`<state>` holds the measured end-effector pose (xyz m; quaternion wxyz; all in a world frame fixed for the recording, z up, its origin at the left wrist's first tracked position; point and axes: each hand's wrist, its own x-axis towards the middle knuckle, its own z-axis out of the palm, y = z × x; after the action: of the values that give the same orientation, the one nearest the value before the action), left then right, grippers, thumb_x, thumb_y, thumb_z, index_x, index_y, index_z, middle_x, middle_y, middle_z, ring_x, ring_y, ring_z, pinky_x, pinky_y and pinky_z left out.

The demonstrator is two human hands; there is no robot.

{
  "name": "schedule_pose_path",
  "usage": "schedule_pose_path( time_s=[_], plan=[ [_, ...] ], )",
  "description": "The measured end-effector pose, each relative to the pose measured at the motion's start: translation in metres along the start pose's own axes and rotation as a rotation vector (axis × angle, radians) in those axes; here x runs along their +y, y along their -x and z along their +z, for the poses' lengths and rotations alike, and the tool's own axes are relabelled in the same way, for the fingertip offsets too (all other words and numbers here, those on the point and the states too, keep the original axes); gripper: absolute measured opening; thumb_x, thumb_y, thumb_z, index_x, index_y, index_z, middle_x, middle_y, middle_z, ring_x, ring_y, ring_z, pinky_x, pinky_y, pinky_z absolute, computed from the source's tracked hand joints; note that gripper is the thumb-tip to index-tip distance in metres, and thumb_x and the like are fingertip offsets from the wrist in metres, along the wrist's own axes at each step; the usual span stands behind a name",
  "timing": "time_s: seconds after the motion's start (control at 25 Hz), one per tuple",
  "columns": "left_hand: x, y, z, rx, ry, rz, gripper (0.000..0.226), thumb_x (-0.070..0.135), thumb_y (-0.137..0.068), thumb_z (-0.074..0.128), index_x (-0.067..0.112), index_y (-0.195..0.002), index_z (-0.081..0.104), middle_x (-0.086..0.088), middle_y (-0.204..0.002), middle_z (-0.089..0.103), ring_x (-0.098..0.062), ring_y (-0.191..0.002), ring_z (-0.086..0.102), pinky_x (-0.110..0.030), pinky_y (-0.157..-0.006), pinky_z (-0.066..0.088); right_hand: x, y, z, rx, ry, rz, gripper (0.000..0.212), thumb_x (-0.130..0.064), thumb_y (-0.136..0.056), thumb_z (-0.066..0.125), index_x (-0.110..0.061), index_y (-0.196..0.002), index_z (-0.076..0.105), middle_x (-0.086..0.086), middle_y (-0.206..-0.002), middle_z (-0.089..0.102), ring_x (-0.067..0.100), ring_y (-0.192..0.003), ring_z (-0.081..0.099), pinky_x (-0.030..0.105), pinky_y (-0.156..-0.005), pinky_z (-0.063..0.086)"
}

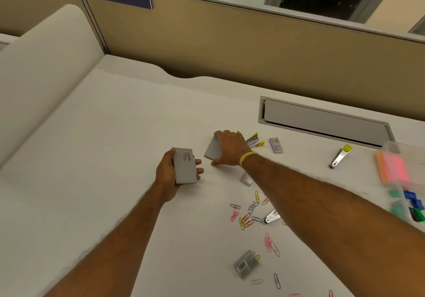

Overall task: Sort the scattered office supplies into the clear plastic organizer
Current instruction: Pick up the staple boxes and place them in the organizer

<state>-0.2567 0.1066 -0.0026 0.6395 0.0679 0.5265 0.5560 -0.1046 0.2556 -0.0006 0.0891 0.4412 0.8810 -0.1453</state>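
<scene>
My left hand (pixel 169 172) grips a flat grey box (pixel 185 169) printed with dark lettering, lifted a little off the white desk (pixel 103 135). My right hand (pixel 230 147) lies over a second grey box (pixel 210 150) on the desk, thumb at its near edge and fingers curled over its far edge. The clear plastic organizer (pixel 401 179) sits at the far right, partly out of view, holding pink and orange sticky notes (pixel 393 166) and blue and green clips. Several coloured paper clips (pixel 247 216) are scattered near the front.
A yellow-ended stapler (pixel 254 140) lies just behind my right hand. Beside it is a small staple box (pixel 276 144), and a clear box of staples (pixel 246 263) sits near the front. Two staple removers (pixel 339 156) (pixel 271 216) lie on the desk. A cable hatch (pixel 322 121) is at the back.
</scene>
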Motion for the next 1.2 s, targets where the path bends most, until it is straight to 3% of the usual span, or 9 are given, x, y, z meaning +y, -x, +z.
schedule_pose_path(
  time_s=[0.16, 0.36, 0.56, 0.76, 0.88, 1.04, 1.2],
  plan=[
    [0.003, -0.003, -0.007, -0.015, -0.034, 0.005, 0.054, 0.046, -0.100, 0.028, 0.007, -0.125, 0.055, -0.021, -0.106, 0.071, -0.036, -0.083, 0.070, -0.044, -0.072, 0.057, -0.004, 0.005, -0.008, 0.029, -0.096, -0.023, 0.090, -0.050, -0.058, 0.083, -0.020, -0.131, 0.040, 0.009, -0.120, 0.051, 0.028, -0.110, 0.049, 0.038, -0.095, 0.042],
    [-0.001, 0.008, 0.004, -0.025, -0.061, 0.016, 0.052, 0.046, -0.101, 0.030, 0.009, -0.126, 0.056, -0.022, -0.112, 0.068, -0.036, -0.087, 0.067, -0.048, -0.079, 0.053, -0.009, 0.048, -0.036, 0.089, -0.537, -0.172, 0.085, -0.040, -0.059, 0.086, -0.026, -0.129, 0.040, -0.001, -0.124, 0.048, 0.020, -0.112, 0.050, 0.033, -0.088, 0.053],
    [-0.010, 0.033, 0.042, -0.063, -0.108, 0.009, 0.049, 0.048, -0.100, 0.031, 0.017, -0.124, 0.060, -0.016, -0.115, 0.067, -0.033, -0.097, 0.065, -0.046, -0.072, 0.056, -0.019, 0.106, -0.042, 0.078, -0.460, -0.260, 0.093, -0.040, -0.059, 0.086, -0.027, -0.135, 0.035, -0.005, -0.131, 0.043, 0.014, -0.116, 0.045, 0.027, -0.092, 0.048],
    [-0.031, 0.061, 0.078, -0.145, -0.148, -0.033, 0.046, 0.051, -0.099, 0.032, 0.022, -0.109, 0.067, -0.007, -0.091, 0.075, -0.023, -0.079, 0.071, -0.037, -0.061, 0.056, -0.009, 0.155, -0.048, 0.135, -0.469, -0.215, 0.094, -0.036, -0.062, 0.086, -0.024, -0.139, 0.033, -0.003, -0.134, 0.042, 0.016, -0.118, 0.045, 0.032, -0.091, 0.054],
    [-0.050, 0.071, 0.098, -0.183, -0.171, -0.041, 0.045, 0.051, -0.098, 0.034, 0.023, -0.105, 0.069, -0.006, -0.088, 0.075, -0.023, -0.079, 0.070, -0.037, -0.063, 0.055, 0.003, 0.184, -0.045, 0.148, -0.480, -0.172, 0.094, -0.036, -0.063, 0.087, -0.023, -0.139, 0.033, -0.001, -0.135, 0.043, 0.019, -0.119, 0.047, 0.037, -0.089, 0.057],
    [-0.079, 0.081, 0.126, -0.233, -0.198, -0.068, 0.045, 0.051, -0.098, 0.037, 0.020, -0.108, 0.068, -0.007, -0.089, 0.075, -0.021, -0.073, 0.072, -0.032, -0.053, 0.055, 0.029, 0.224, -0.035, 0.172, -0.475, -0.114, 0.097, -0.035, -0.062, 0.088, -0.021, -0.141, 0.033, 0.001, -0.135, 0.044, 0.019, -0.119, 0.047, 0.036, -0.091, 0.054],
    [-0.108, 0.090, 0.163, -0.295, -0.286, -0.059, 0.038, 0.053, -0.094, 0.047, 0.025, -0.105, 0.069, -0.009, -0.099, 0.074, -0.026, -0.087, 0.071, -0.038, -0.065, 0.057, 0.061, 0.259, -0.028, 0.202, -0.421, -0.058, 0.097, -0.036, -0.060, 0.089, -0.020, -0.139, 0.035, 0.001, -0.133, 0.047, 0.017, -0.114, 0.049, 0.033, -0.095, 0.051]
  ],
)
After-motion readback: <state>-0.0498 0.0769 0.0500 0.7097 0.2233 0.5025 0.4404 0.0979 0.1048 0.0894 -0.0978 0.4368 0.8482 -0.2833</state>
